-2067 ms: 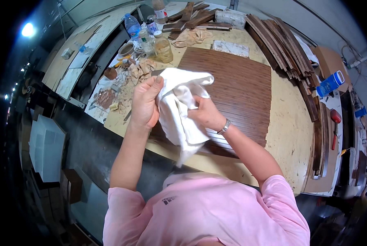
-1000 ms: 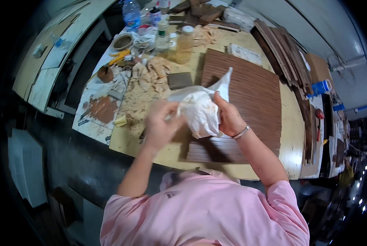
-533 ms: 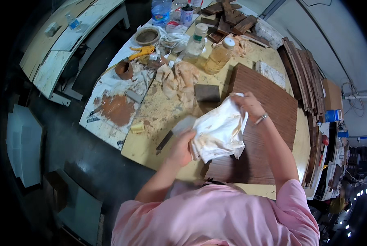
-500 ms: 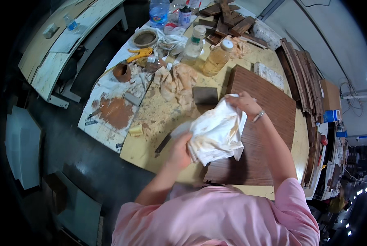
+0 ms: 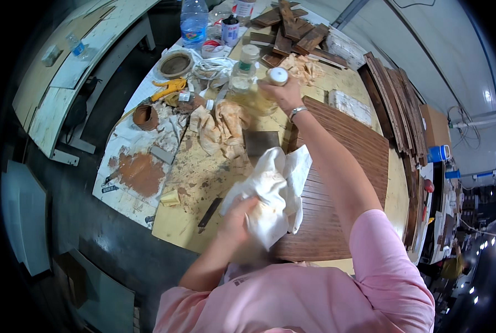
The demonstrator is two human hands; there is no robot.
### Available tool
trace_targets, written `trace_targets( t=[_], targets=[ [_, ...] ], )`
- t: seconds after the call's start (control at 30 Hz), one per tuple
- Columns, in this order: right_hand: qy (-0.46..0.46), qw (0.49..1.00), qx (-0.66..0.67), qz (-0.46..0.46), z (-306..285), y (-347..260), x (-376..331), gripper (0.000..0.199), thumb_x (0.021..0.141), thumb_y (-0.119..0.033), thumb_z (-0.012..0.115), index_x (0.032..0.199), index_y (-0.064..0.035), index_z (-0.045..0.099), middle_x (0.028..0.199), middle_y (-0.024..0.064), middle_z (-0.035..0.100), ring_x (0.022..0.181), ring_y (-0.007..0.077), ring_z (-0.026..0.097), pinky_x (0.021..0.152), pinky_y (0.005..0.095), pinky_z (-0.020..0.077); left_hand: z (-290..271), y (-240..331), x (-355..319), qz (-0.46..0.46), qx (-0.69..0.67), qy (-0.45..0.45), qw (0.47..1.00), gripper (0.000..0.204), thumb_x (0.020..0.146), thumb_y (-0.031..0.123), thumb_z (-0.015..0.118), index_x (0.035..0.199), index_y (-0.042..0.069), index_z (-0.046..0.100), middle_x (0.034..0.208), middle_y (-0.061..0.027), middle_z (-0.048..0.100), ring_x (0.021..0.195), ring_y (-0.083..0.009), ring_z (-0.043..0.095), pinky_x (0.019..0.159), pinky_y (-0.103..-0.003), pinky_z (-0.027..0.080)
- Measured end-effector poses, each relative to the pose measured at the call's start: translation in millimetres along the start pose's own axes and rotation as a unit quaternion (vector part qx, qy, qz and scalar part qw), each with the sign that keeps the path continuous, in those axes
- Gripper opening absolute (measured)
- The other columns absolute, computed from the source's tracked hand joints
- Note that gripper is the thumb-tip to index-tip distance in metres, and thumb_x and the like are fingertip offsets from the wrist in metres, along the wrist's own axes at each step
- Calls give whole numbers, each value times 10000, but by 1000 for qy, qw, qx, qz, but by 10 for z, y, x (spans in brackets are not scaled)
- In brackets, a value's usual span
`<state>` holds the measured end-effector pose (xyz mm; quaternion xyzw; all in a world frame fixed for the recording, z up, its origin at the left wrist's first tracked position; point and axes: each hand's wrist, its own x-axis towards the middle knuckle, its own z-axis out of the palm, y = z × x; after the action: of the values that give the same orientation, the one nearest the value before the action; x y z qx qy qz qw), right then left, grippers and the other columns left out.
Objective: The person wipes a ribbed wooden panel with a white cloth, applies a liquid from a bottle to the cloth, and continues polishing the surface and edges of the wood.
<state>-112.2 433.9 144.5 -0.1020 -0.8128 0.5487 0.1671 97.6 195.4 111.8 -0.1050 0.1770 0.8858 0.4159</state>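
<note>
A stained white cloth (image 5: 270, 194) hangs bunched in my left hand (image 5: 241, 221), fingers closed on it, over the near edge of the bench. Farther off, my right hand (image 5: 284, 94) is wrapped round the upper part of a clear bottle with a white cap (image 5: 278, 76); my fingers hide part of it. Just left of it stands a second clear bottle (image 5: 242, 72) with a green neck. Under my right forearm lies a grooved dark brown wooden panel (image 5: 337, 205). A dark square pad (image 5: 261, 145) sits between the cloth and the bottles.
Crumpled tan rags (image 5: 226, 125), a rusty can (image 5: 145, 117) and a yellow-handled tool (image 5: 169, 87) lie on the left. Brown powder (image 5: 141, 173) covers part of a white sheet. Wood offcuts (image 5: 292, 33) are heaped at the back; long boards (image 5: 392, 105) stack along the right.
My right hand has let go of the cloth and reached forward to grip the white-capped bottle. The cloth now hangs from my left hand alone.
</note>
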Motion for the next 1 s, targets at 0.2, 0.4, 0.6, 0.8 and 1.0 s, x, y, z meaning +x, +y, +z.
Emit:
trace_targets(
  t=[0.2, 0.4, 0.6, 0.8, 1.0],
  targets=[
    [-78, 975, -152, -141, -20, -211, -215, 419, 651, -269, 813, 982, -34, 709, 948, 147, 716, 928, 314, 675, 837, 396, 534, 27, 217, 368, 77, -8, -10, 997, 431, 999, 191, 531, 1375, -7, 464, 1272, -144, 616, 1142, -284, 629, 1004, -452, 509],
    [-248, 796, -460, -305, -155, -740, -780, 157, 661, -192, 702, 785, -97, 697, 845, 79, 672, 899, 279, 635, 797, 397, 504, -75, 327, 493, 127, 30, 48, 990, 456, 1031, 276, 506, 1387, -4, 450, 1329, -152, 581, 1203, -309, 590, 1033, -485, 478],
    [-365, 652, -610, -263, -242, -692, -967, 147, 651, -178, 663, 759, -91, 712, 841, 78, 673, 906, 264, 620, 803, 378, 500, -69, 250, 518, 129, 10, 22, 991, 438, 1022, 245, 538, 1357, -25, 462, 1280, -152, 595, 1155, -289, 610, 995, -468, 499],
    [-395, 608, -637, -262, -270, -731, -987, 86, 665, -199, 669, 660, -126, 714, 706, 61, 683, 767, 257, 667, 697, 372, 487, -69, 159, 537, 120, 17, 28, 992, 437, 1018, 244, 547, 1346, -34, 470, 1275, -157, 597, 1143, -288, 614, 987, -465, 501],
    [-407, 572, -666, -253, -244, -757, -926, 119, 728, -226, 668, 749, -141, 749, 766, 44, 726, 771, 229, 707, 684, 395, 497, -85, 151, 549, 122, 38, 20, 992, 508, 1034, 300, 501, 1412, -28, 414, 1367, -164, 550, 1230, -316, 566, 1053, -487, 453]
  ],
)
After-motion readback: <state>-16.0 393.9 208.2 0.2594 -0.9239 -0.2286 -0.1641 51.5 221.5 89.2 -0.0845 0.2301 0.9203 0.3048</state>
